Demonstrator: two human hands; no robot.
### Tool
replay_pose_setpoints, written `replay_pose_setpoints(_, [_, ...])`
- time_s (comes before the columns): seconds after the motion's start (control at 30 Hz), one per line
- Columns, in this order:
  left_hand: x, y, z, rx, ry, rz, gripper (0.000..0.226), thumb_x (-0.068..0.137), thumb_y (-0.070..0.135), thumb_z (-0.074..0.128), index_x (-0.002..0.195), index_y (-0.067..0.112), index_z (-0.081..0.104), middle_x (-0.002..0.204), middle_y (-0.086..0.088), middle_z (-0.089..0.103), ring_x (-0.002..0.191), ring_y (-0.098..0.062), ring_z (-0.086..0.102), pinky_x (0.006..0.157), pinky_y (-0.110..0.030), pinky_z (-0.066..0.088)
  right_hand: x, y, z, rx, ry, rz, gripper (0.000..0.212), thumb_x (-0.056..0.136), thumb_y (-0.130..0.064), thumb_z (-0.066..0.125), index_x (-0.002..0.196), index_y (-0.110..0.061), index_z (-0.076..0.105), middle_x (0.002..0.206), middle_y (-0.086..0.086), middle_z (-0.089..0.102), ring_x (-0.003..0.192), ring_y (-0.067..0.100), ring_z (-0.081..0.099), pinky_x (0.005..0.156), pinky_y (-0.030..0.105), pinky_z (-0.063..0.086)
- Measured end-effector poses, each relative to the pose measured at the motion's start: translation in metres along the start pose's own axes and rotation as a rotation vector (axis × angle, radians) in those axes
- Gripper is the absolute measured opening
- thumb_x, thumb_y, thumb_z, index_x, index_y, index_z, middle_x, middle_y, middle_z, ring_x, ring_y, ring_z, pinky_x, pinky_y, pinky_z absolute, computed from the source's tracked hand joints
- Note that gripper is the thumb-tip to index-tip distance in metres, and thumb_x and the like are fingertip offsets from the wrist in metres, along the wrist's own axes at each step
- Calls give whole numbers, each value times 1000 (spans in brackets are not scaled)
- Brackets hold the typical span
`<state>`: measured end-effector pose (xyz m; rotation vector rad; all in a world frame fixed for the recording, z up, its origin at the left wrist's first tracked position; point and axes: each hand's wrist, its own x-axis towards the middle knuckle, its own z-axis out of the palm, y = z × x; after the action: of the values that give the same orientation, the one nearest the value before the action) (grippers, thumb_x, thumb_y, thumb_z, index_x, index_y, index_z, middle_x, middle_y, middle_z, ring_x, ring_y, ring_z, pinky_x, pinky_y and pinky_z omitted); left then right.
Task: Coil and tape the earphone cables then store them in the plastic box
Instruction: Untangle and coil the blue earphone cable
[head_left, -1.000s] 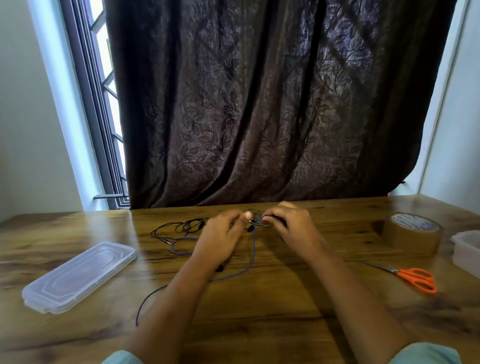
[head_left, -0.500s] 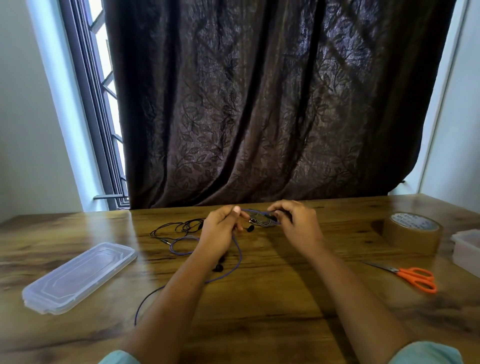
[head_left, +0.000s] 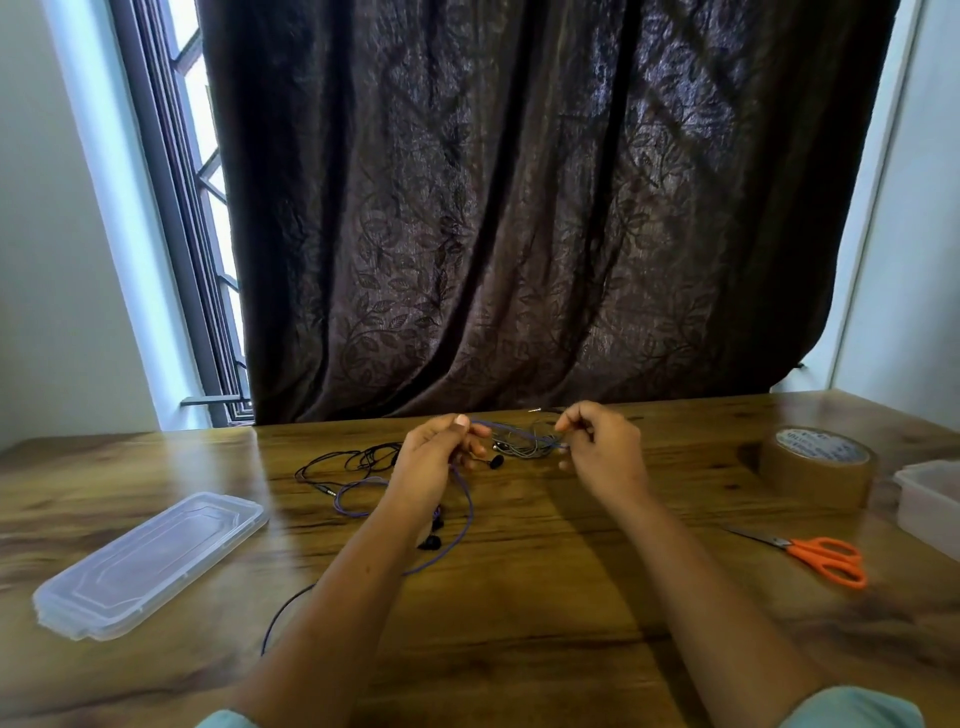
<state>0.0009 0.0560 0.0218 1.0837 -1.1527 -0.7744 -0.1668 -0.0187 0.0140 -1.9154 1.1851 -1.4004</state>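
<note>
My left hand and my right hand are raised a little above the wooden table, each pinching the purple earphone cable, which is stretched between them. The rest of that cable hangs below my left hand, loops on the table and trails toward my left forearm. Black earbuds dangle between my hands. A grey earphone bundle lies under the stretched cable. A black earphone cable lies tangled to the left. The roll of brown tape stands at the right.
A clear plastic lid lies at the left of the table. Orange-handled scissors lie at the right, with the white plastic box at the right edge. A dark curtain hangs behind the table.
My hands have moved apart and lifted slightly, stretching the purple cable between them. The loop hanging below my left hand has shifted.
</note>
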Motion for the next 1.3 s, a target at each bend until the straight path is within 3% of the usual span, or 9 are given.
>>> replay_pose_setpoints(0.2, [-7, 1, -8, 532, -567, -258, 26, 94, 7, 50, 84, 20, 70, 84, 3, 71, 71, -6, 61, 61, -18, 47, -1, -5, -1, 327, -65, 105, 30, 98, 1, 41, 89, -19, 61, 101, 1, 63, 55, 2, 54, 50, 18, 46])
replay_pose_setpoints(0.37, [-9, 4, -4, 1051, 59, 534, 31, 90, 15, 56, 120, 23, 56, 118, 7, 58, 102, -8, 55, 80, -21, 47, -5, -11, 3, 369, -235, -11, 13, 98, -4, 45, 92, -16, 48, 91, 1, 70, 42, 0, 41, 45, 17, 34])
replay_pose_setpoints(0.43, [-10, 9, -1, 1185, 137, 821, 41, 89, 22, 57, 129, 17, 49, 128, 3, 52, 112, -13, 49, 85, -24, 45, -7, -14, 6, 363, -300, -67, 8, 97, -2, 47, 96, -10, 48, 85, 3, 69, 42, -2, 47, 46, 12, 35])
replay_pose_setpoints(0.53, [-9, 7, 12, 1358, 72, 936, 41, 91, 28, 53, 130, 18, 51, 127, 1, 55, 116, -18, 51, 90, -33, 45, -10, -18, 11, 414, -402, -141, 19, 94, 6, 47, 96, -12, 50, 71, -1, 62, 44, -2, 48, 44, 11, 35])
replay_pose_setpoints(0.6, [-10, 3, 14, 1357, 47, 826, 36, 91, 24, 54, 127, 21, 52, 105, 3, 65, 96, -18, 62, 77, -33, 48, -10, -18, 12, 415, -408, -168, 23, 93, 8, 48, 93, -15, 53, 68, -5, 64, 53, -1, 56, 49, 12, 39])
replay_pose_setpoints(0.73, [-3, 1, 0, 1197, -77, 523, 20, 96, 21, 48, 115, 20, 55, 86, -2, 66, 76, -22, 62, 68, -38, 50, -8, -13, 5, 217, -295, -202, 17, 89, -3, 60, 88, -20, 60, 76, -1, 71, 77, 13, 68, 71, 30, 50])
replay_pose_setpoints(0.87, [-1, 1, 1, 1019, -204, 254, 11, 94, 27, 54, 92, 21, 64, 79, 5, 64, 72, -11, 56, 62, -24, 40, -6, -11, 0, -239, -287, -284, 5, 87, -24, 66, 89, -29, 66, 80, -10, 68, 74, 5, 62, 68, 32, 52])
replay_pose_setpoints(1.03, [-11, 12, 2, 153, -422, -317, 23, 100, 14, 43, 79, 13, 52, 58, 3, 44, 48, -6, 44, 48, -17, 40, -7, -14, -6, -397, -229, -318, 9, 87, -41, 64, 87, -33, 68, 75, -14, 65, 58, -3, 50, 53, 23, 39])
replay_pose_setpoints(1.3, [-15, 26, 14, -500, -259, -212, 27, 97, 9, 41, 116, 4, 59, 50, 4, 43, 46, -5, 47, 50, -20, 47, -9, -18, 4, -139, -191, -417, 18, 95, -17, 54, 104, -17, 70, 71, -13, 62, 67, 1, 58, 64, 17, 43])
